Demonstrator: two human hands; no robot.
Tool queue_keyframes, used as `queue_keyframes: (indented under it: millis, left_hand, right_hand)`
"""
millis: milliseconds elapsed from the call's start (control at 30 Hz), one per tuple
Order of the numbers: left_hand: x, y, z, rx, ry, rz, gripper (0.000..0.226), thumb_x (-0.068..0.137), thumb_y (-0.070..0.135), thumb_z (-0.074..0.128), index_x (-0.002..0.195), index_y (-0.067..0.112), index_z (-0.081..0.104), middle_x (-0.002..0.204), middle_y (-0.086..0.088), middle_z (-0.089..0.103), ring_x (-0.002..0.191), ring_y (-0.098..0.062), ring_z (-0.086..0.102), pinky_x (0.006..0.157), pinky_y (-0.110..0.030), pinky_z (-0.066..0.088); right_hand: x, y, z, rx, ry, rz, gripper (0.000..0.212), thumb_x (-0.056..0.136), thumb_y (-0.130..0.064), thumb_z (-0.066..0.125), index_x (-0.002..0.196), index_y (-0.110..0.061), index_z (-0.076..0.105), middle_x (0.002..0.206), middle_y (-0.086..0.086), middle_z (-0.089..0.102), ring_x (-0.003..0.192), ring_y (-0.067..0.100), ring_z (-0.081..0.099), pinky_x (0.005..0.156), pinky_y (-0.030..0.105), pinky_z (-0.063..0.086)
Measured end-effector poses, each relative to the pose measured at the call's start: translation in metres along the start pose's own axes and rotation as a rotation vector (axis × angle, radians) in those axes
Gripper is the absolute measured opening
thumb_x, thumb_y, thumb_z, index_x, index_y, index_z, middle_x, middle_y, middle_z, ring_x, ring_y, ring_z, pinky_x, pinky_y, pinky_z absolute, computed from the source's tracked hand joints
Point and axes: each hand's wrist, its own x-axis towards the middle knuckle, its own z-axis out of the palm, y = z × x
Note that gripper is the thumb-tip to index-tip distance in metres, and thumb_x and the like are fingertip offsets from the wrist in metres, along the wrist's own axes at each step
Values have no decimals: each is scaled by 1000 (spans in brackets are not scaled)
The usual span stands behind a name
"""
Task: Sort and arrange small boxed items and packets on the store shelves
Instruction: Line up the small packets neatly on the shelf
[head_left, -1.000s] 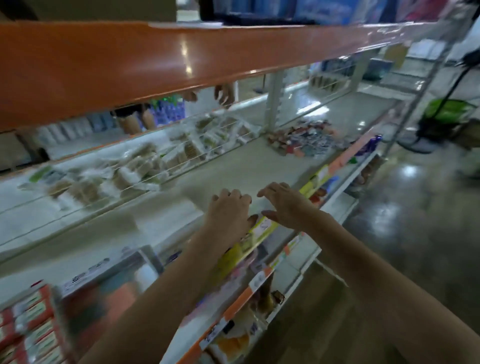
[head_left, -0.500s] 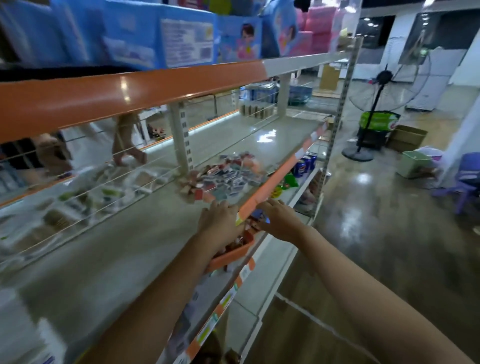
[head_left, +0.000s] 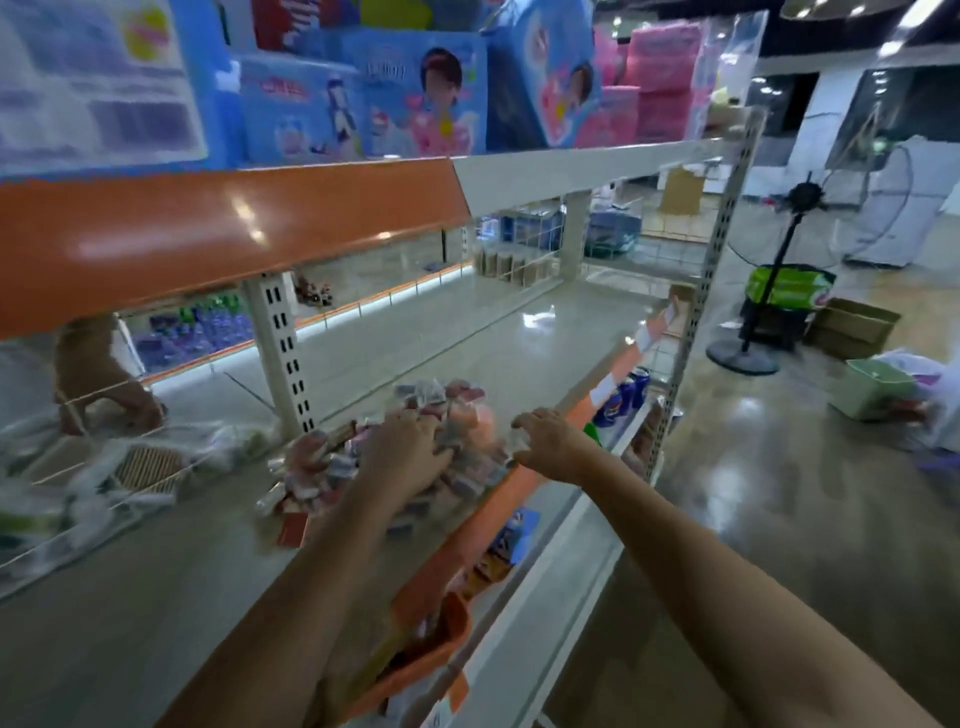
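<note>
A loose heap of small red, pink and white boxed items and packets lies on the grey middle shelf near its orange front edge. My left hand rests palm down on top of the heap, fingers spread over the packets. My right hand touches the heap's right side at the shelf edge, fingers bent downward. The blur hides whether either hand pinches a packet.
Clear packets of brown snacks lie left of the heap behind an upright post. Blue and pink boxes fill the top shelf. Blue cans stand on the lower shelf. A standing fan and cartons occupy the floor at right. Another person's hand reaches in from the far side.
The view has shifted right along the shelf. Both hands moved from the orange shelf edge onto the heap of small boxes, the left now on top of it.
</note>
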Motion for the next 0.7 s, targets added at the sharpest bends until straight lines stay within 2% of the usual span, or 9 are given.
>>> queue_keyframes:
  millis: [167,267,367,467,567,700]
  left_hand:
    - [45,-1,18,27,-29,-122,53,89,46,52,131,15,47,132,-10,50,122,-28,44,95,-38,39]
    - [66,2,30,13,-40,-231,54,88,53,51,127,16,49,131,-8,51,121,-27,43,97,-39,37]
    - [81,8,40,19,-40,-328,49,91,53,44,122,16,51,126,-7,53,116,-26,44,91,-38,38]
    - [92,15,50,81,-13,-440,47,93,51,40,123,17,50,125,-5,55,115,-25,46,89,-37,40]
    - [100,22,55,89,-7,-561,54,89,56,46,126,17,47,126,-5,54,117,-25,47,91,-37,40]
    - [110,31,59,124,-4,-684,63,87,62,44,127,13,47,127,-8,53,118,-26,47,91,-39,41]
  right_hand:
    - [61,22,11,11,-57,-72,54,89,-32,56,137,-11,41,137,16,43,127,32,41,106,36,31]
    - [93,29,18,36,-53,-123,49,91,-34,52,134,-10,44,132,16,48,122,32,44,102,38,36]
    - [123,32,24,82,-46,-196,47,92,-34,46,133,-13,46,124,17,53,115,32,48,98,39,40]
    - [141,37,30,84,-66,-285,55,88,-33,44,140,-18,37,121,17,53,111,33,47,95,39,40]
    - [151,48,32,78,-69,-374,63,83,-46,37,140,-18,38,122,14,51,110,32,46,93,38,39]
    - [166,64,31,70,-114,-509,45,88,-37,51,126,-13,51,123,12,51,112,29,45,93,33,39]
